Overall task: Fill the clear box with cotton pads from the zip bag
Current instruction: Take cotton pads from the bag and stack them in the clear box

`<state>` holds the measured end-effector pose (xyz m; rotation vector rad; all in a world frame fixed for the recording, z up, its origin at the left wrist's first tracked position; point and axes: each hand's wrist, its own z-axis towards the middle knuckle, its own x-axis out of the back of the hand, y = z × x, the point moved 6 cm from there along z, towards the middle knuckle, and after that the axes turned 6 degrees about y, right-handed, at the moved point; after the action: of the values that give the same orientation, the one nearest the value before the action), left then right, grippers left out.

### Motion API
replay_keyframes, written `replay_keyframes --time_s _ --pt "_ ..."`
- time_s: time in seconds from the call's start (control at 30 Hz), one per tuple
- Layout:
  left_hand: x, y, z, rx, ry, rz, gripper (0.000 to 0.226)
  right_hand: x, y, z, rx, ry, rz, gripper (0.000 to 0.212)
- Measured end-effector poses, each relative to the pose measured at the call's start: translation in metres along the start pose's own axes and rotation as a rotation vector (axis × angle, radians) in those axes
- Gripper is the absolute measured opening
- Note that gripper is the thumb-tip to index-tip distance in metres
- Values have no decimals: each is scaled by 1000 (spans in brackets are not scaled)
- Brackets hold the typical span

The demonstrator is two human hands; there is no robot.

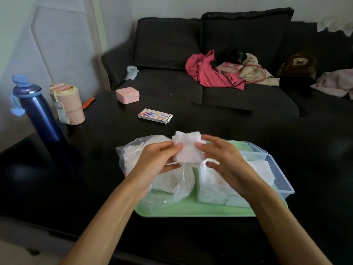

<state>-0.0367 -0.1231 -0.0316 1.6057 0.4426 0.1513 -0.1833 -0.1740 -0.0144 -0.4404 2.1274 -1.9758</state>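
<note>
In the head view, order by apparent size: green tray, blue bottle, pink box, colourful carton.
1. green tray
2. blue bottle
3-4. pink box and colourful carton look alike; unsure.

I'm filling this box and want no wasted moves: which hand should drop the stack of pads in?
Probably the right hand. It already pinches the cotton pad stack and sits directly over the clear box, while the left hand is over the zip bag.

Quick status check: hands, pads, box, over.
Both hands, left and right, pinch a stack of pads above the tray. Box part full, bag beside it. Nothing blocking.
</note>
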Motion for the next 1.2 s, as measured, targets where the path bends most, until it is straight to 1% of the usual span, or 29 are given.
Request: replay_keyframes --time_s 0.03,0.07,0.1,0.2,0.33,0.4,0.5,0.63,0.73,0.83,0.9,0.93,0.97,1.0,1.07,1.1,1.13,1.2 --pt "-1 1 1 2 -2 -27 16 -2 3 -3 -104 -91 133 36" --pt "-3 2 2 1 -6 -44 13 -2 5 -4 -158 -132 201 30" --pt "-5 2 2 -2 -10 -51 12 0 6 -5 -171 -136 209 25" --pt "-12 1 3 -14 -16 -19 14 7 10 -2 -125 -50 116 18" --pt "-21 1 5 -39 -1 26 21 21 8 -3 -68 108 84 14" --pt "-26 4 4 -82 -27 39 20 27 6 -4 -39 121 89 15" --pt "-32 7 3 -140 -37 55 19 31 5 -6 -59 98 151 19" --pt "-32 6 1 -196 47 -28 13 40 3 -8 49 263 125 14" --pt "-36 4 -1 -194 129 -124 9 33 3 -11 111 337 192 13" --pt "-26 3 3 -161 248 -251 5 36 6 -12 93 449 311 15" --pt "-16 5 7 -149 282 -238 6 48 3 -13 81 498 362 15" --pt "-13 5 9 -134 268 -196 6 55 -2 -12 92 492 355 14" --pt "-13 3 10 -103 243 -150 5 60 -8 -11 112 445 333 13" --pt "-14 0 10 -58 212 -107 6 60 -13 -10 134 345 316 14" --pt "-21 -9 9 34 138 -48 14 47 -21 -9 158 97 293 20" --pt "-25 -11 7 66 97 -31 16 40 -22 -9 164 24 268 22" --pt "-28 -12 5 88 59 -19 18 34 -21 -9 182 10 210 18" --pt "-34 -13 2 119 -7 -40 20 29 -18 -8 269 107 29 6"
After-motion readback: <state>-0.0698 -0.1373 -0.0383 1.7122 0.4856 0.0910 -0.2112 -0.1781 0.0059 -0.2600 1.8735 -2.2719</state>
